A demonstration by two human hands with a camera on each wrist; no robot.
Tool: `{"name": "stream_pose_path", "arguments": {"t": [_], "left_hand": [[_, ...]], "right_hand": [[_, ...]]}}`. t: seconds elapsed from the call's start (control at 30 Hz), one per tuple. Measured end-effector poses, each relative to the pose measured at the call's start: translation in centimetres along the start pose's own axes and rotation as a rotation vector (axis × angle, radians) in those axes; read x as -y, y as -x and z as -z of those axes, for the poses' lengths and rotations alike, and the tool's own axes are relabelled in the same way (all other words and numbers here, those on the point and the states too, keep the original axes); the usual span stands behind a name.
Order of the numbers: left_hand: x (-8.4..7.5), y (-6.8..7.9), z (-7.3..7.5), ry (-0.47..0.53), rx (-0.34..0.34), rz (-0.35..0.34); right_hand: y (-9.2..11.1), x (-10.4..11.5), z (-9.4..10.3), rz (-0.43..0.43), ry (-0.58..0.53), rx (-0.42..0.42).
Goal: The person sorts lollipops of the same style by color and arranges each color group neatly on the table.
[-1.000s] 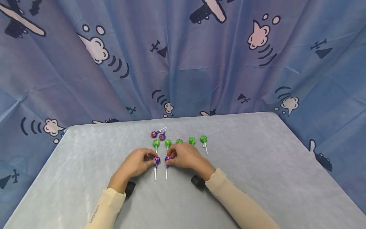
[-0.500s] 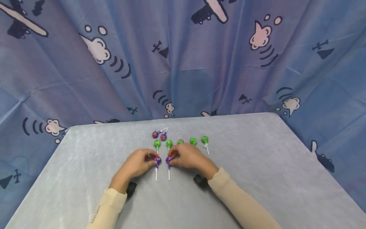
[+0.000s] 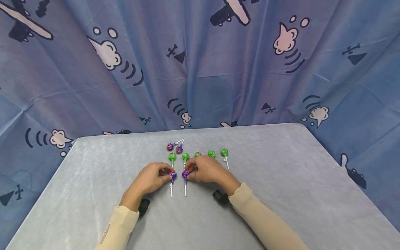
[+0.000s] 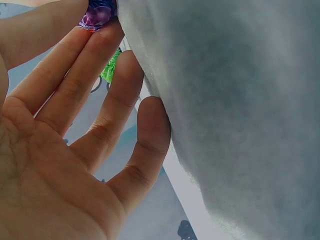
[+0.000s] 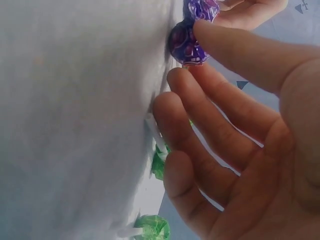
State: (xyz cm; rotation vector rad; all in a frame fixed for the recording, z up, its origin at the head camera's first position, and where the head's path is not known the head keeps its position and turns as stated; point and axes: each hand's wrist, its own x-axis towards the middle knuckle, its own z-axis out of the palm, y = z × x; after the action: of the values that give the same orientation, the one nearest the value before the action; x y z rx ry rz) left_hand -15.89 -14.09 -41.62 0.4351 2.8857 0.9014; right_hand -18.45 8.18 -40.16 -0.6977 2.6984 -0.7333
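Two purple-wrapped lollipops lie side by side on the grey table [image 3: 281, 180], white sticks pointing toward me. My left hand [image 3: 165, 177] pinches the head of the left purple lollipop [image 3: 172, 175] [image 4: 97, 12] between thumb and fingers. My right hand [image 3: 190, 173] pinches the head of the right purple lollipop [image 3: 185, 173] [image 5: 186, 44] the same way. In both wrist views the other fingers rest against the tabletop. The two hands nearly touch.
Just beyond the hands runs a row of several green lollipops [image 3: 211, 153] [image 5: 159, 165], partly hidden by my right hand. Two more purple lollipops [image 3: 174, 147] lie behind them. A blue patterned curtain [image 3: 200, 69] hangs past the table's far edge.
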Motion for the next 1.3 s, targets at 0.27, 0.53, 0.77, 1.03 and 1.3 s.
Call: {"name": "stream_pose_path", "arguments": {"t": [0.27, 0.53, 0.77, 1.03, 1.3], "left_hand": [[-0.1, -0.1, -0.1, 0.001, 0.003, 0.018], [-0.1, -0.2, -0.1, -0.001, 0.006, 0.017], [-0.2, -0.4, -0.2, 0.002, 0.008, 0.018], [-0.4, -0.6, -0.3, 0.011, 0.015, 0.02], [-0.1, -0.2, -0.1, 0.006, 0.006, 0.021]], "right_hand": [[-0.1, -0.2, -0.1, 0.009, 0.019, -0.005], [0.1, -0.2, -0.1, 0.038, 0.013, -0.016], [0.1, -0.4, 0.1, 0.024, 0.008, -0.016], [0.3, -0.6, 0.6, 0.023, -0.004, -0.036], [-0.8, 0.3, 2.1, 0.019, -0.029, -0.04]]}}
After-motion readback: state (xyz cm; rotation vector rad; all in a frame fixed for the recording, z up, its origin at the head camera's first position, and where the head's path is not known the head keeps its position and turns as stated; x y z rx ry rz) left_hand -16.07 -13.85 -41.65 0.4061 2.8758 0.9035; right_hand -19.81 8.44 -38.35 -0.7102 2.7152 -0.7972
